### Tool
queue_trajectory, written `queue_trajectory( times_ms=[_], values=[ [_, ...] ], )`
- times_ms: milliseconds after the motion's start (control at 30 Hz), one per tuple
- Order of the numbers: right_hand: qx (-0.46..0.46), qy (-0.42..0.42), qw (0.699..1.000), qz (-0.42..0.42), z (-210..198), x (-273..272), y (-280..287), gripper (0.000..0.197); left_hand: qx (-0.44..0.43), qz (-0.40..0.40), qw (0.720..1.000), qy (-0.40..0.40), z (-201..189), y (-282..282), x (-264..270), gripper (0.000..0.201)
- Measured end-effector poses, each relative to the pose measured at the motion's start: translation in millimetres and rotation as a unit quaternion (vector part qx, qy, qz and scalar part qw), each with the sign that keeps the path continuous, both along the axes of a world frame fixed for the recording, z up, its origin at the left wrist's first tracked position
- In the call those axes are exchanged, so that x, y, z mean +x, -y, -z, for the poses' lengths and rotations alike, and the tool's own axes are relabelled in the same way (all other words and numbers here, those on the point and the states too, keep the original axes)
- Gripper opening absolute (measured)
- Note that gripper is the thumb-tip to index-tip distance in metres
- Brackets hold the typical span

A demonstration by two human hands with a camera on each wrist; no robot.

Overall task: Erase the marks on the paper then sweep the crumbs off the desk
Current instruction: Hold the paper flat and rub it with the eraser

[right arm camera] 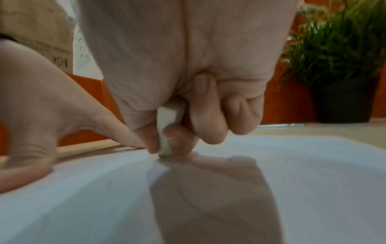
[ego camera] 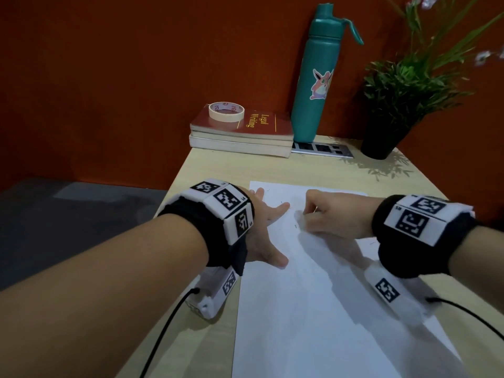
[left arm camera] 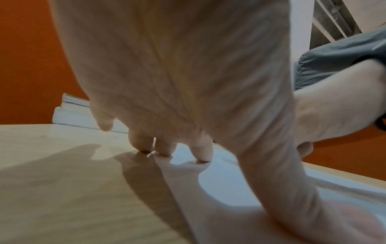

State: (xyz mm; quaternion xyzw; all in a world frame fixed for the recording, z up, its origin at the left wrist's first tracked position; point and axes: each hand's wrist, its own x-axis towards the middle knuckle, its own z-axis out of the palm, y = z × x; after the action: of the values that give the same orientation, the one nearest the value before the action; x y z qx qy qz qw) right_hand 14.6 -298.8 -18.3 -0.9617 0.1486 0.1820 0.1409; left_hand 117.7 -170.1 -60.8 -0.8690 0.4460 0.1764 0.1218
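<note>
Paper [ego camera: 313, 282] is thin & slides easily: left hand [ego camera: 261, 230] fingers spread press it; right hand [ego camera: 324, 216] fingers pinch eraser [right arm camera: 170, 130] low.

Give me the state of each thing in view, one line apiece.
paper: flat on the desk, a few small marks left near the hands.
eraser: upright, tip on the paper.
right hand: grip pinches the eraser.
left hand: fingers spread, pressing the paper's left edge.
bottle: upright, capped.
tape roll: flat on the books.
books: stacked, closed.
plant: upright in its pot.
</note>
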Motion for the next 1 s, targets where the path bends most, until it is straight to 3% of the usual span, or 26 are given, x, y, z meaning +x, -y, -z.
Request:
queue_trajectory(
  times_ms=[133, 267, 400, 533, 633, 767, 900, 1000],
  values=[
    [0.068, -0.023, 0.997, -0.01, 5.2, -4.4, -3.7, 0.013, 0.002, -0.002, 1.0, -0.005, -0.2, -0.6, 0.4, 0.117],
    [0.027, 0.003, 0.998, 0.05, 1.2, -3.1, 6.6, 0.011, -0.016, 0.001, 1.0, -0.001, 3.4, -1.4, 0.6, 0.116],
    [0.105, -0.021, 0.994, 0.037, 4.4, -7.2, 1.1, 0.012, -0.009, 0.002, 1.0, -0.002, 2.9, -1.6, 1.3, 0.118],
    [0.043, -0.003, 0.999, 0.033, 2.2, -7.0, 4.7, 0.011, -0.003, 0.001, 1.0, 0.005, 2.8, 0.4, -0.7, 0.117],
    [0.121, -0.027, 0.991, 0.042, 4.4, -8.6, 0.6, 0.012, 0.002, 0.0, 1.0, 0.008, 3.4, 0.3, -0.1, 0.119],
    [0.059, -0.003, 0.997, 0.05, 2.7, -7.5, 8.9, 0.014, 0.005, 0.004, 1.0, 0.009, 1.9, 0.4, -0.8, 0.118],
    [0.117, -0.01, 0.991, 0.07, 6.2, -10.8, 10.5, 0.01, 0.002, 0.004, 1.0, 0.012, 3.3, 0.7, -0.9, 0.118],
    [0.048, 0.007, 0.997, 0.061, 4.7, -11.9, 15.0, 0.011, 0.009, 0.002, 1.0, 0.01, 4.7, 3.1, -0.9, 0.12]
  ],
)
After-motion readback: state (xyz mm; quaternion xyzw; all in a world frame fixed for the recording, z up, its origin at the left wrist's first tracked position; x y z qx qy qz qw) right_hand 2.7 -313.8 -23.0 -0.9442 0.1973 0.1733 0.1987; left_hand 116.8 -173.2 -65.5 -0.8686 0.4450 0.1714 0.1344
